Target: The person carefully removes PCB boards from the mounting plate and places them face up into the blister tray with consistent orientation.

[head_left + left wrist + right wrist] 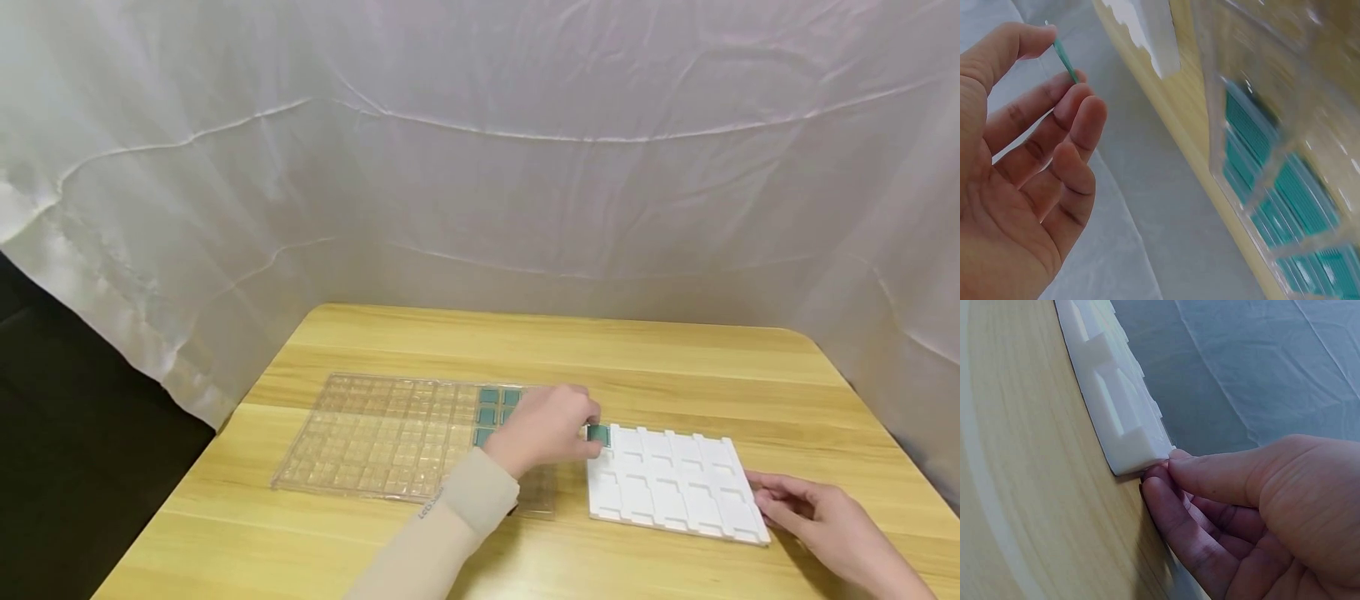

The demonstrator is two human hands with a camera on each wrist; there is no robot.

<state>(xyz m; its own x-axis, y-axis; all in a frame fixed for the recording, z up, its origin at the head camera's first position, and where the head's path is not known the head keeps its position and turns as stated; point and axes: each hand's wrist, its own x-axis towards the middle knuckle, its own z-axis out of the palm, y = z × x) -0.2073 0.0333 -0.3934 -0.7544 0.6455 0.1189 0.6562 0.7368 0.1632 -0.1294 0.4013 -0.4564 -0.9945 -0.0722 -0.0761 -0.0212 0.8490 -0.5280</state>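
Observation:
My left hand (551, 423) pinches a small, thin green circuit board (599, 435) by its edges between thumb and fingertips, over the top left corner of the white slotted tray (678, 487). In the left wrist view the board (1065, 60) shows nearly edge-on, and the other fingers curl loosely beside it. At the tray's right end, my right hand (817, 512) grips the edge with thumb and fingers. The right wrist view shows the thumb right at the corner of the white tray (1113, 412). No boards show in the tray's other slots.
Left of the white tray lies a clear plastic compartment tray (375, 437), partly covered by my left forearm. Several green boards (487, 416) sit in its right-hand columns. Both trays lie on the wooden table (555, 346), with a pale cloth curtain (480, 192) behind.

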